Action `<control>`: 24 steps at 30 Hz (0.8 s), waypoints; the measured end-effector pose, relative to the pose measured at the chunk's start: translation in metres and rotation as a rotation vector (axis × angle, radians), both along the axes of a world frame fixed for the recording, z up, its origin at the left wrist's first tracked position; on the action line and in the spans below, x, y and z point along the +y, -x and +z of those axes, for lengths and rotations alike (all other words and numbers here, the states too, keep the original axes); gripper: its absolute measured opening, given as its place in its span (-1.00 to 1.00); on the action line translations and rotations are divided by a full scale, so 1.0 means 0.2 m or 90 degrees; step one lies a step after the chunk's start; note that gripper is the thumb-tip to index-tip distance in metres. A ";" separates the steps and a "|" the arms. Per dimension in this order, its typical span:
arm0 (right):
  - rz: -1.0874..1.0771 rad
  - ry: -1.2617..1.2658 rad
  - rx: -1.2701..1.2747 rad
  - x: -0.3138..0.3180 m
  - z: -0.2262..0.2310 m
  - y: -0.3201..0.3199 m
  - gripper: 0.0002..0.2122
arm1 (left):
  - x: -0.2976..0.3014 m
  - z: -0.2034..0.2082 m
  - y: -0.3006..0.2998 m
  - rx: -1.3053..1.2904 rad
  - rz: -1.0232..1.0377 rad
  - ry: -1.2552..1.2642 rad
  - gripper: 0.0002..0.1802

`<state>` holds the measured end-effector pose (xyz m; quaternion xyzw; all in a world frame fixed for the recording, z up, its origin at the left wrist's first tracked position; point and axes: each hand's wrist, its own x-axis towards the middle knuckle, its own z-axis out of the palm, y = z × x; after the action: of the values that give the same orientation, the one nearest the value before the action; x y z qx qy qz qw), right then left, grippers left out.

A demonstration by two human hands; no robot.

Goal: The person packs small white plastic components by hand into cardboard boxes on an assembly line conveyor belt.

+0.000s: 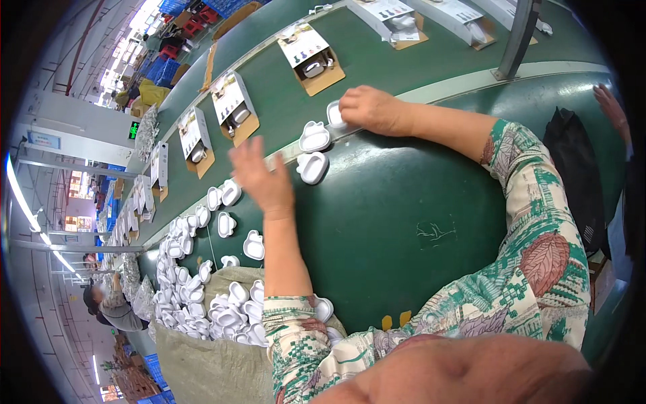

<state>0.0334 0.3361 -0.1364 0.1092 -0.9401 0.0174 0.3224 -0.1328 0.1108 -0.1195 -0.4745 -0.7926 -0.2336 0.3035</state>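
Observation:
My right hand (373, 111) reaches across the green tabletop, fingers curled on the edge of a small white plastic dish (334, 114) at the border strip. Two more white dishes (313, 137) with wavy rims lie in line just left of it. My left hand (262, 176), blurred by motion, has its fingers spread and holds nothing. Beneath and beside that hand sit a pair of similar white dishes (230, 193). Past the strip, an open carton (311, 59) with white parts inside is closest to my hands.
More open cartons (233, 104) stand in a row along the green belt (272, 87). Many white dishes (178, 283) are heaped at the left, some on a tan sack (208, 367). A metal post (518, 40) rises at far right, near a black cloth item (572, 175).

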 end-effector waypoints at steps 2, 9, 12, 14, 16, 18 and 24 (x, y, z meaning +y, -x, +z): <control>-0.066 -0.010 0.023 0.07 0.00 0.02 -0.92 | -0.12 0.00 0.20 -0.028 0.160 -0.053 -0.49; -0.228 -0.071 0.024 0.33 0.05 0.20 -0.93 | -0.34 -0.07 0.47 -0.316 0.497 0.154 -0.40; -0.324 -0.042 0.014 0.40 0.08 0.27 -0.90 | -0.33 -0.09 0.47 -0.327 0.382 0.119 -0.43; -0.351 -0.039 0.050 0.49 0.09 0.28 -0.87 | -0.29 -0.10 0.45 -0.302 0.294 0.122 -0.46; -0.407 -0.032 0.082 0.51 0.07 0.26 -0.86 | -0.23 -0.11 0.38 -0.263 0.155 0.090 -0.53; -0.369 -0.049 0.129 0.49 0.06 0.20 -0.86 | -0.14 -0.14 0.29 -0.252 0.027 0.108 -0.55; 0.025 0.116 -0.042 -0.11 0.11 0.10 -0.73 | -0.05 -0.06 0.09 -0.225 -0.122 0.121 -0.52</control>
<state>0.0135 0.3138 -0.1140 0.0971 -0.9423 0.1131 0.2997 -0.1502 0.1015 -0.1314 -0.5257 -0.8033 -0.2650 0.0903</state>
